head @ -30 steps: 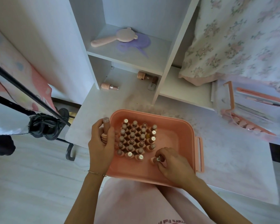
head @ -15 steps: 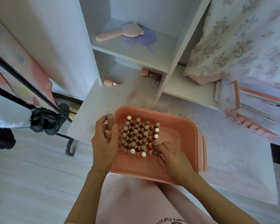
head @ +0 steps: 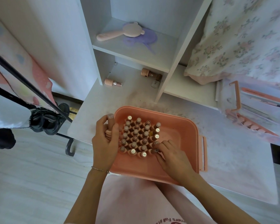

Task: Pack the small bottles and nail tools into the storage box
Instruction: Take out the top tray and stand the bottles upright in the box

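Note:
A pink storage box (head: 183, 126) stands at the desk's front edge. Several small pink bottles (head: 140, 137) stand upright in rows in its left half. My left hand (head: 104, 143) grips one pink bottle (head: 110, 125) upright at the box's left rim. My right hand (head: 171, 157) reaches into the box and its fingertips pinch a bottle (head: 155, 150) at the right end of the front row. Two more bottles lie on their sides on the desk under the shelf, one on the left (head: 112, 82), one further right (head: 149, 73).
The box's lid and tray (head: 236, 97) with nail files and tools lies at the right on the desk. A pink hand mirror (head: 120, 32) lies on the shelf. A floral cloth (head: 242, 38) hangs at upper right. A black rack (head: 44, 117) stands left.
My right hand moved its bottle from the front of the box leftwards and set it against the rows. The left hand keeps its bottle at the rim. The camera tilted slightly.

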`<state>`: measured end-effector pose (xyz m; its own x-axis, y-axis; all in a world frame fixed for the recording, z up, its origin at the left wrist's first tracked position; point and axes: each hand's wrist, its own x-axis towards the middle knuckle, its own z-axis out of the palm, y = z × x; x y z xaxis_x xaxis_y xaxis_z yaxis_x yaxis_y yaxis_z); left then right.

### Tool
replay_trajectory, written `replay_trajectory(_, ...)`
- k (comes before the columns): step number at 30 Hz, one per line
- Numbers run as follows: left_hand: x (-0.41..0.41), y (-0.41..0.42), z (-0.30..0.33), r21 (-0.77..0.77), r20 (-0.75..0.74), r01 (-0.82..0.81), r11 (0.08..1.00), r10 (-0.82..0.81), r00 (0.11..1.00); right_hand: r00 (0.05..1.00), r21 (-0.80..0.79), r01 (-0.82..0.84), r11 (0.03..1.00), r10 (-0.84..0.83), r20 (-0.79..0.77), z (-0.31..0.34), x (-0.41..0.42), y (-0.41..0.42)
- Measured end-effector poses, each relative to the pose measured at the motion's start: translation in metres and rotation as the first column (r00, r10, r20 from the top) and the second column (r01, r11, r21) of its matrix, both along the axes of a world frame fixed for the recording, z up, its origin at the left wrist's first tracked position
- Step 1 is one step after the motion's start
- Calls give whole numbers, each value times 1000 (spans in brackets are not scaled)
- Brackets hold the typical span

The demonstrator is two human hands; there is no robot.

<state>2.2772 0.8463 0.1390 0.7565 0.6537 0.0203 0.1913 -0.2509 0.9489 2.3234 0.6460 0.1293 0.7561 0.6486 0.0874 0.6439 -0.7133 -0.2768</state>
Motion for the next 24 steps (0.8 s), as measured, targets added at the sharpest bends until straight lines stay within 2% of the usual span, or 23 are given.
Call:
replay_trajectory(11, 1, -1, 2, -5, 2, 15, 1000, -15, 1000, 998, 18, -17, 1000, 18, -57, 0, -1, -3)
replay_trajectory(15, -1, 1, 5, -22, -26, 53, 998, -54, 998, 984, 155, 89, 984, -63, -165, 5, 1, -7)
replay_trajectory(19, -1, 5, 9, 4, -47, 196, 981, -195, 980, 955, 370, 227, 901, -132, -265, 21, 13, -8)
replay_trajectory(24, 3, 4, 13, 79, -116, 490, 868, -480, 869, 922, 424, 204, 882, -27, -387, 42, 22, 10)
